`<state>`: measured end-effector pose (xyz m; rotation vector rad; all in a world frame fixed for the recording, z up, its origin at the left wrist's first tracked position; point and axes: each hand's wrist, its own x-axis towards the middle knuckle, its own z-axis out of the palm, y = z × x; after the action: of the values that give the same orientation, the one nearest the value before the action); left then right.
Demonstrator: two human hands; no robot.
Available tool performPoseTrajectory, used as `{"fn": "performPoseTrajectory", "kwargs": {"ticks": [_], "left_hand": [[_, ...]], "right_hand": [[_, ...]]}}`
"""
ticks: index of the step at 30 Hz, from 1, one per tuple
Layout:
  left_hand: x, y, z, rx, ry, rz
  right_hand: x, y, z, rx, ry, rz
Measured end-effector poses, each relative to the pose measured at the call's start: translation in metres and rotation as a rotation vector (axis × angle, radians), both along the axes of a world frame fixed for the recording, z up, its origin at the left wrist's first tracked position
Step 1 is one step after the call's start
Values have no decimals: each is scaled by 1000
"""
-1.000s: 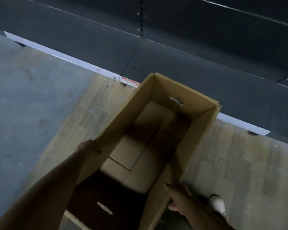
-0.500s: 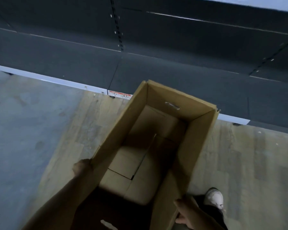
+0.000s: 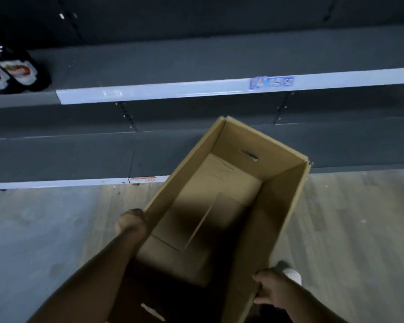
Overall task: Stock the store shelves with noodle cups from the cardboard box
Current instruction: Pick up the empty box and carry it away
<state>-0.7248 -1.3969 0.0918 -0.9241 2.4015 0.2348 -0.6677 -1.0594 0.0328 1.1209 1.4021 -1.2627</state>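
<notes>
Left hand: the left hand (image 3: pixel 131 222) grips the top rim of the left long wall of the cardboard box (image 3: pixel 278 206), knuckles outward and fingers curled at the edge.
Right hand: the right hand (image 3: pixel 269 291) clasps the outside of the right long wall close to the near corner, its fingers bent round the cardboard.
Hands together: they are well apart, with the box's whole width between them, and each is clamped on its own wall.
Cardboard box: it is open-topped and long, sits between the two hands and stretches away from them toward the shelving. Whether its base touches the floor cannot be told.
Box inside: folded bottom flaps show, lit at the end far from the hands and in shadow at the near end.
Handle slots: the far slot (image 3: pixel 249 155) is cut in the end wall beyond both hands. The near slot (image 3: pixel 152 312) lies below the left forearm.
Lower shelf: the lower shelf (image 3: pixel 56 157) is dark grey and runs just beyond the box's far end.
Upper shelf: the upper shelf (image 3: pixel 173 64) is farther out and carries a pale edge strip (image 3: pixel 173 90).
Bottles: dark bottles (image 3: pixel 21 73) (their labels are too blurred to read) stand on the upper shelf, far out on the left hand's side.
Tags: a blue tag (image 3: pixel 272 82) sits on the pale strip. A red tag (image 3: pixel 142 179) is on the lower shelf's edge, beyond the left hand.
Floor: the wood-look floor (image 3: pixel 44 229) spreads outward from both hands.
Shoe: a white shoe (image 3: pixel 293 276) is just beside the right hand.
</notes>
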Motion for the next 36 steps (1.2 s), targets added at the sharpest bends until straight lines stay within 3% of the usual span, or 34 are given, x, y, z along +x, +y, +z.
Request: {"fn": "performPoseTrajectory", "kwargs": {"ticks": [5, 12, 15, 24, 29, 36], "left_hand": [[-43, 77, 62, -3, 98, -157], [-98, 221, 99, 85, 139, -337], [-119, 302, 119, 117, 138, -405], [-185, 545, 178, 160, 166, -900], [-201, 683, 207, 173, 238, -1191], [-239, 866, 211, 228, 272, -1510]], "right_hand": [[-8, 65, 50, -8, -16, -1], [-2, 199, 96, -53, -31, -201], [6, 259, 117, -55, -13, -319], [36, 413, 183, -67, 102, -678], [55, 476, 210, -140, 198, -1001], [46, 563, 212, 50, 115, -1290]]}}
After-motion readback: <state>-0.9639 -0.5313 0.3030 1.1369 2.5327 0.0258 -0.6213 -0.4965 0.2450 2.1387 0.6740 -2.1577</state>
